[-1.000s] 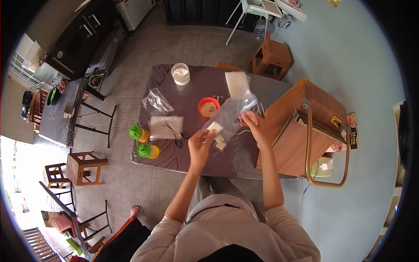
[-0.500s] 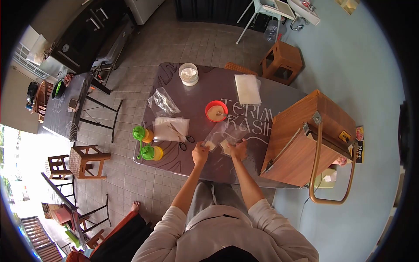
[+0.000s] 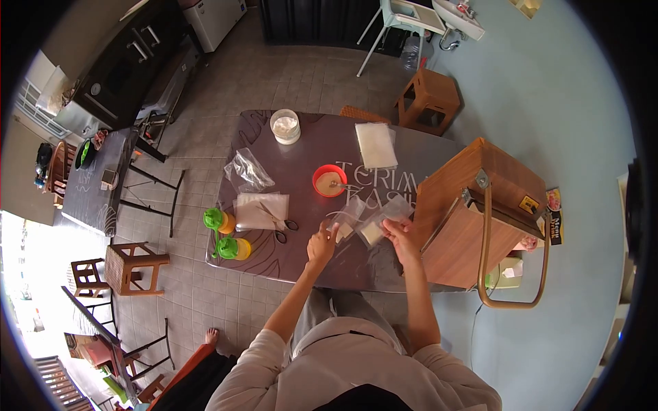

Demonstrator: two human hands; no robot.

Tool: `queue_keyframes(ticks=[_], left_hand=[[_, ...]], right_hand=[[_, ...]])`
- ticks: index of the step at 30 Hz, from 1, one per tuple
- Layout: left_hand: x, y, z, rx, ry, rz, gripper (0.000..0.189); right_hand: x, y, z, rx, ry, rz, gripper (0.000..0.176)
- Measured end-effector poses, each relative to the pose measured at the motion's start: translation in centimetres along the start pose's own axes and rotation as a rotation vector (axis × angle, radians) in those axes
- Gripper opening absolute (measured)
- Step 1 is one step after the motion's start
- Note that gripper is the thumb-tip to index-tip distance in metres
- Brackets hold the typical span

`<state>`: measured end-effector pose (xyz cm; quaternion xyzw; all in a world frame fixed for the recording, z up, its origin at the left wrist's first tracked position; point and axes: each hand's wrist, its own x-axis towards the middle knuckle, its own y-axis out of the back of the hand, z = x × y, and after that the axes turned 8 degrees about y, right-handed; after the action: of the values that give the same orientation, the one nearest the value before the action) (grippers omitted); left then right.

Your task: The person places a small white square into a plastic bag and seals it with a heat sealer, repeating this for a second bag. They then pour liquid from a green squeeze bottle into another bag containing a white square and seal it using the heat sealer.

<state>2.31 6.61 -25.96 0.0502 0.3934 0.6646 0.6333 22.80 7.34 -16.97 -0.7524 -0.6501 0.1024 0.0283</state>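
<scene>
Bag aslant, far end rightward

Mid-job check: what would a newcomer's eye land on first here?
Likely the bright red bowl near the middle of the dark table. Next, the green-topped bottles at its left edge and the large wooden piece at its right end. Nearer the wearer, the right hand holds a clear bag.
</scene>
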Motion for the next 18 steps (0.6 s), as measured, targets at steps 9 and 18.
queue_keyframes(ticks=[9, 18], left_hand=[[-9.4, 5.8, 9.8, -1.117, -0.404, -0.431, 0.075], [-12.5, 9.1, 13.2, -1.141, -0.466, -0.363, 0.033]], right_hand=[[-2.0, -5.0, -13.0, -0.075, 0.324, -0.183, 0.009], [-3.4, -7.0, -16.2, -0.142, 0.477, -0.206, 0.009]])
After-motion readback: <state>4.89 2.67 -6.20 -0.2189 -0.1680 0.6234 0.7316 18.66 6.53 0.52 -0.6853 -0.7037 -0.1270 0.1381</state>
